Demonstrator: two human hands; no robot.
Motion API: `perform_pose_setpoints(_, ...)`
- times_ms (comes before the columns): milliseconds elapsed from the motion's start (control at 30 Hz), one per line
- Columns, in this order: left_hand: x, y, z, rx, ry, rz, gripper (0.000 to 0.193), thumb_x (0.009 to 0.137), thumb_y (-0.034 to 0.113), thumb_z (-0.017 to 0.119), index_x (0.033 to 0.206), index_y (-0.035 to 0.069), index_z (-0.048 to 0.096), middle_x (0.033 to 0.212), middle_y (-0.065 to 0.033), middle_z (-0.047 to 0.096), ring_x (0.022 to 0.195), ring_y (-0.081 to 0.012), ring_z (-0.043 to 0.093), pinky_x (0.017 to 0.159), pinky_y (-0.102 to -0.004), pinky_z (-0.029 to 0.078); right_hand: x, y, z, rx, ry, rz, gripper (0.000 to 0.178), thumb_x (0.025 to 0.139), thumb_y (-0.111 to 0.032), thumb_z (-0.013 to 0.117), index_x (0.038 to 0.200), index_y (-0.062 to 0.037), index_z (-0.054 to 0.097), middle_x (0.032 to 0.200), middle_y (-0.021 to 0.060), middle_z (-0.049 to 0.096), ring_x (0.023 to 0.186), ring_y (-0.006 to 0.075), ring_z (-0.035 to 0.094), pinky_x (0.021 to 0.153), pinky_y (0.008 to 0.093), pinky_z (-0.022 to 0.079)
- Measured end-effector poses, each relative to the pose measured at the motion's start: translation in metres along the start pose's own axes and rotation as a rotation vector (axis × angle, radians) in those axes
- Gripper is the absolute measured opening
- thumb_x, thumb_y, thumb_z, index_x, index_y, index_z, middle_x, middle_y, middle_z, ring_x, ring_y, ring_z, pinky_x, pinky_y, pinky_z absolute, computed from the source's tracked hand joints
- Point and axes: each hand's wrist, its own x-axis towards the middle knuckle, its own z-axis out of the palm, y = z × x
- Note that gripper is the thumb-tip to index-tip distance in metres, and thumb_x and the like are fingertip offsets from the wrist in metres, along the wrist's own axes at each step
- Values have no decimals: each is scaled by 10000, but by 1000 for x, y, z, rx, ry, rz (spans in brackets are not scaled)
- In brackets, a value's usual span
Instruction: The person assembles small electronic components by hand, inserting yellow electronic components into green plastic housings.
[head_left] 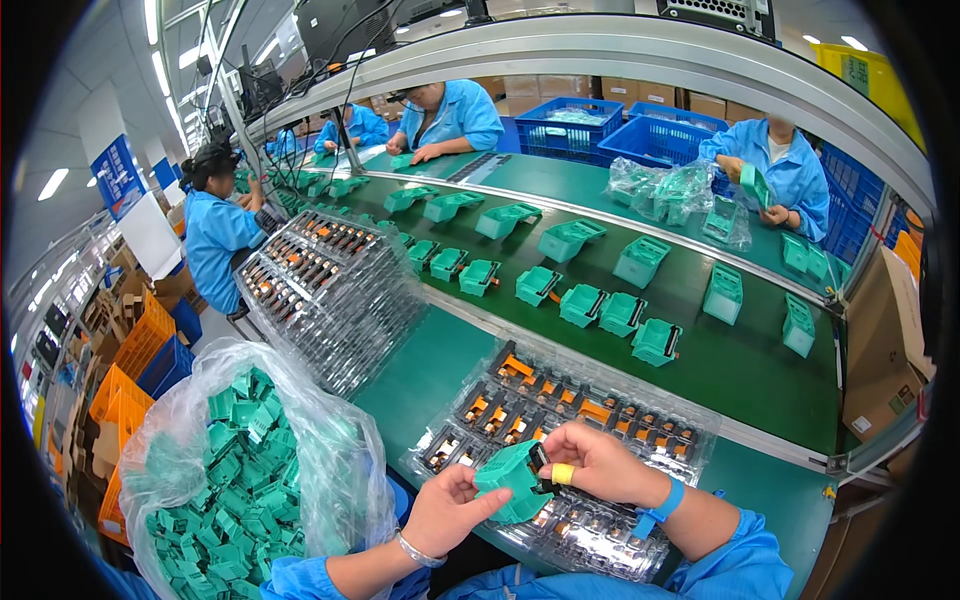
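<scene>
My left hand (447, 517) is closed around a green plastic housing (510, 480), holding it above the near edge of the bench. At the housing's right end, my right hand (603, 466) pinches a small black component (541, 464), which touches the housing. Whether the component is seated inside cannot be made out. A yellow wrap covers one right finger, and a blue band circles that wrist. Directly beneath both hands lies a clear plastic tray (690, 420) with rows of black and orange components (597, 408).
A clear bag of green housings (250, 480) stands at left. Behind it rise stacked clear trays (340, 300). Green housings (570, 240) line the green conveyor (750, 385). Co-workers in blue sit across it and at far left. A metal frame (600, 45) spans overhead.
</scene>
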Motion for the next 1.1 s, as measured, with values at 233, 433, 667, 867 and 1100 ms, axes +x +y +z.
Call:
perform_pose_setpoints(233,-13,6,16,23,-23,88,273,749,8,732,893,2,500,919,-68,626,857,-121,616,794,-251,504,-4,-5,-5,-88,-81,67,172,828,-81,670,933,0,561,882,52,628,855,101,602,743,252,499)
perform_pose_setpoints(433,-10,-14,15,167,-124,442,343,727,-21,734,953,5,477,1194,-156,508,1085,-173,535,919,-309,450,-12,-29,-7,-621,55,-490,172,751,-83,708,868,-24,596,863,104,640,768,223,636,670,298,515)
perform_pose_setpoints(667,-22,13,-1,289,-98,443,516,714,-110,674,1141,37,423,1287,-155,411,1196,-241,458,963,-382,437,-36,-50,-69,-1187,321,-1004,217,687,2,642,894,-34,590,848,125,635,731,286,626,622,356,525)
perform_pose_setpoints(867,-57,47,-63,387,183,470,379,775,-104,582,1115,24,473,1255,-136,458,1092,-209,524,903,-336,456,-64,-13,-195,-851,1027,-71,147,734,-17,684,790,13,552,702,99,593,619,182,601,529,322,489)
perform_pose_setpoints(1100,-92,47,-148,366,611,469,310,759,-71,631,1031,-3,497,1187,-135,495,1025,-181,557,823,-284,490,-36,37,-262,-239,951,312,188,769,-48,671,703,37,517,644,94,526,510,192,561,416,335,537)
